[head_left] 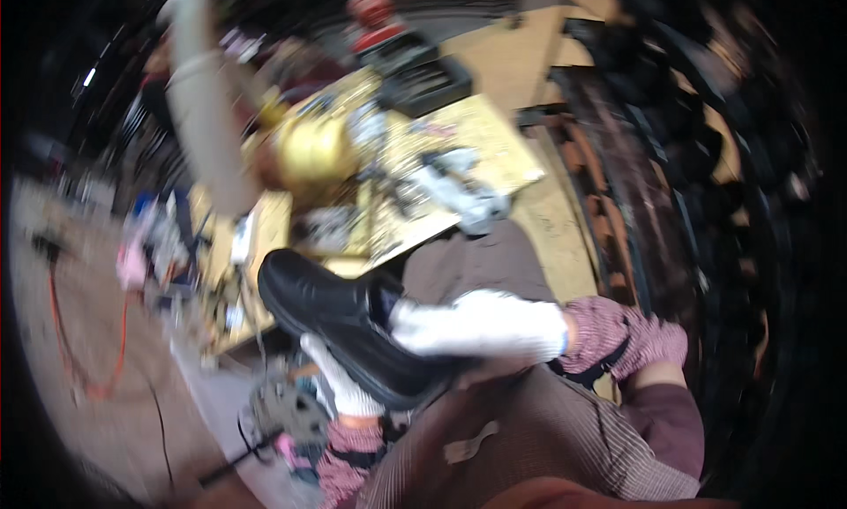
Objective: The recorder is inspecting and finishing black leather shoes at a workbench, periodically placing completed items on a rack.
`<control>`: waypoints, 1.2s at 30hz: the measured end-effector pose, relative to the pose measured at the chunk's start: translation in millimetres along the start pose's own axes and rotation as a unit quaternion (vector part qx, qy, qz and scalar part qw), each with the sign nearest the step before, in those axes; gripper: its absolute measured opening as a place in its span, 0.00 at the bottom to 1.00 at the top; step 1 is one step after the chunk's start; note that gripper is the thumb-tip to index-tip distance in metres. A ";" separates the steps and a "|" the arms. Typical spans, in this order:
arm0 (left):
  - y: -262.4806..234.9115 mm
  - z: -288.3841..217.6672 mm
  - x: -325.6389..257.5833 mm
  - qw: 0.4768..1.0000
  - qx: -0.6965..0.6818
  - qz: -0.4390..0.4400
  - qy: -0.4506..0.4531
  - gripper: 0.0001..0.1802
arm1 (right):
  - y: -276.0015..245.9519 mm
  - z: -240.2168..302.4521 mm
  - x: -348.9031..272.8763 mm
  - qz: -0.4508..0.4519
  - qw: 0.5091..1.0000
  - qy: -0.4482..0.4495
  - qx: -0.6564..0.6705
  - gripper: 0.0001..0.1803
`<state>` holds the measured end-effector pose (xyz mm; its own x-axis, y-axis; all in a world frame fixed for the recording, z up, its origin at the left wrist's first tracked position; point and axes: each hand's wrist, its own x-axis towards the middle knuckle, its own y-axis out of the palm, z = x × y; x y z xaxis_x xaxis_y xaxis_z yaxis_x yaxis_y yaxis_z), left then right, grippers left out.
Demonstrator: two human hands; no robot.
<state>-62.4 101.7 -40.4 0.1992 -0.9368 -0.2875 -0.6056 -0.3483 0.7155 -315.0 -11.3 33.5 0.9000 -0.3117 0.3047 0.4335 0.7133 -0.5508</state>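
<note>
The whole view is blurred by motion. A black shoe lies across my lap, toe pointing up and to the left. My right hand, in a white glove with a pink knitted cuff, grips the shoe at its heel opening. From below, my left hand, gloved the same way, holds the shoe's sole edge with the fingers up against its side. Brown trousers fill the lower middle.
A yellowish work board beyond the shoe carries a shiny gold round object, grey metal parts and a black case. A pale post stands at the left. An orange cable lies on the floor; a round grey tool sits below.
</note>
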 end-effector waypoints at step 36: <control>76.5 57.7 48.0 0.948 0.182 0.235 -0.109 0.51 | -141.7 109.5 -82.1 -0.280 0.616 0.237 -0.697 0.19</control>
<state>-143.6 31.9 -36.3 -0.2993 -0.9432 -0.1442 -0.8221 0.1782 0.5407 -455.3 -18.0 171.6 0.3604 -0.6479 0.6710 0.0033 -0.7185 -0.6955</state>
